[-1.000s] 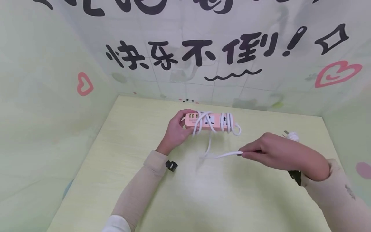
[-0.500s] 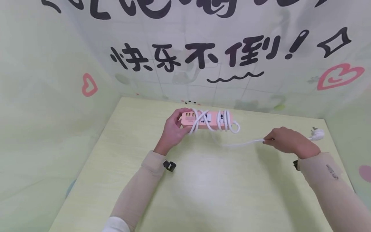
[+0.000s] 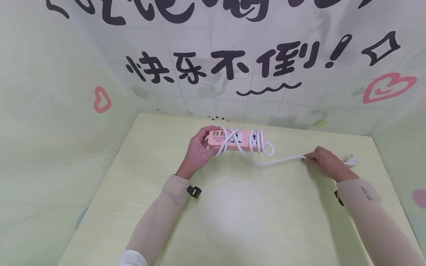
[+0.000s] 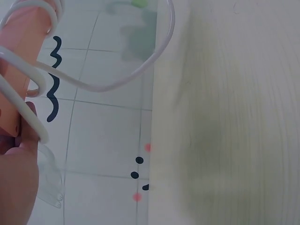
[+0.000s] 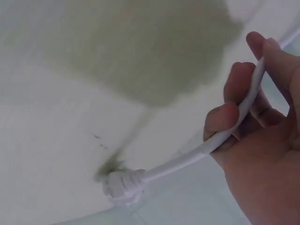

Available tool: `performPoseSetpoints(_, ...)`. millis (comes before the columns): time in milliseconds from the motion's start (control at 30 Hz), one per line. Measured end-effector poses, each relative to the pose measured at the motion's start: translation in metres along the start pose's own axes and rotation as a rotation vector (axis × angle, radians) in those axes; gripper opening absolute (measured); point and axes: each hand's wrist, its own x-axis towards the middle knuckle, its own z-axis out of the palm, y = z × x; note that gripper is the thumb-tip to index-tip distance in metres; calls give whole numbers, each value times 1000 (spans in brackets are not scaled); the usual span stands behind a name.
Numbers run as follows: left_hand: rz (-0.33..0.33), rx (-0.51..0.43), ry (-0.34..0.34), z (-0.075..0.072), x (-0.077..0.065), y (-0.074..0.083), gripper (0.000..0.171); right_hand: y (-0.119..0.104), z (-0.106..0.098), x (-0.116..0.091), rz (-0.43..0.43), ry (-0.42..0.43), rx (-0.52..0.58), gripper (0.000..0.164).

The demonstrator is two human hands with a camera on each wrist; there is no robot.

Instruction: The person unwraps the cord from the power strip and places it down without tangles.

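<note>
A pink power strip [image 3: 244, 139] with USB ports and sockets is held up near the table's back edge, its white cord wound round it in several turns. My left hand [image 3: 198, 148] grips the strip's left end, thumb below and fingers behind. From the strip a free length of white cord [image 3: 283, 160] runs right to my right hand [image 3: 324, 161], which pinches it between thumb and forefinger. In the right wrist view the cord [image 5: 180, 162] crosses the palm under curled fingers. Beyond that hand the white plug [image 5: 123, 187] hangs on the cord's end, close over the table.
The pale wooden table [image 3: 233, 221] ends at a back wall sheet [image 3: 213, 96] printed with black characters and hearts. Similar sheets hang at left [image 3: 50, 147] and right. A black wrist strap [image 3: 194, 191] shows at the left sleeve.
My right hand has moved right and away from me, drawing the cord out from the strip. The plug has shifted right, then back left and lower. My left hand stays on the strip.
</note>
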Motion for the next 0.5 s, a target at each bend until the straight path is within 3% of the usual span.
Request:
performPoseSetpoints(133, -9, 8, -5, 1, 0, 1, 56, -1, 19, 3, -89, 142, -13, 27)
performPoseSetpoints(267, -7, 16, -4, 2, 0, -1, 56, -10, 31, 9, -146, 231, -3, 28)
performPoseSetpoints(500, 11, 5, -4, 5, 0, -1, 57, -28, 37, 17, -149, 249, -37, 25)
